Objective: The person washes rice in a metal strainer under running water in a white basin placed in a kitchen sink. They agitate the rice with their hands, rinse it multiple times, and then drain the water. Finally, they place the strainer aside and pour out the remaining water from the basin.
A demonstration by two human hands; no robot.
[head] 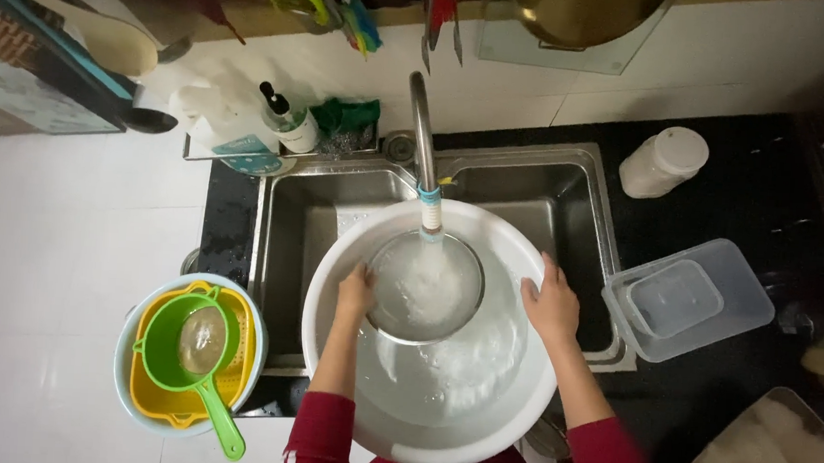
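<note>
A black desk (771, 194) fills the right of the frame around a steel double sink (565, 188), beneath a white tiled wall (626, 83) along the top. White floor tiles (62, 270) spread across the left. Utensils hang at upper centre under dim, even indoor light.

A home kitchen: steel double sink (583, 189) with tap (423, 129) set into a dark desk (762, 184), dish soap bottle (286, 117) and scourer behind, stacked plastic colanders (194, 361), utensils hanging on white tiles.
</note>
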